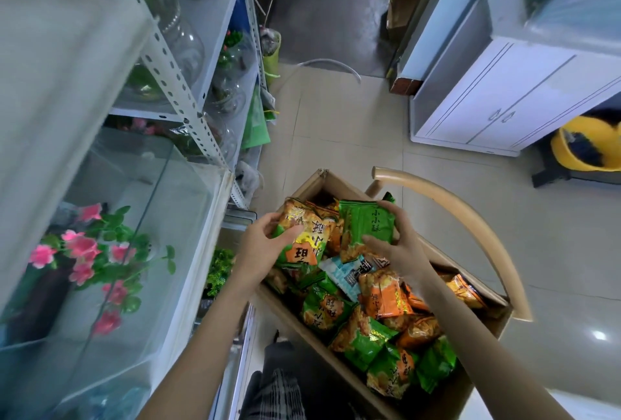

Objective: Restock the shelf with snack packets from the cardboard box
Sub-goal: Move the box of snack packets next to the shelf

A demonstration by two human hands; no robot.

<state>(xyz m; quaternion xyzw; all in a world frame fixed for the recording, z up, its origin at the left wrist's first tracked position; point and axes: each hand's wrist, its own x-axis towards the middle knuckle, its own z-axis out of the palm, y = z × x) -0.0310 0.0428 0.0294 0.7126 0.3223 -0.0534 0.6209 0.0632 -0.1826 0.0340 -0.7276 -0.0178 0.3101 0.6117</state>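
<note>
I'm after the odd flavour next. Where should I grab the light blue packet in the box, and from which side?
Probably from above, pinching the light blue packet at its exposed left edge: it lies flat, hemmed in by other packets, its right end hidden beneath the right hand.

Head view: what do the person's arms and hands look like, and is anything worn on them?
The left hand and right hand are bare: no gloves, rings, watch or bracelets. No sleeves show along either arm up to the frame edge.

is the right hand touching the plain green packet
Touching. The head view shows the right hand gripping the green packet, thumb on its near edge, fingers curled over its far edge.
</note>
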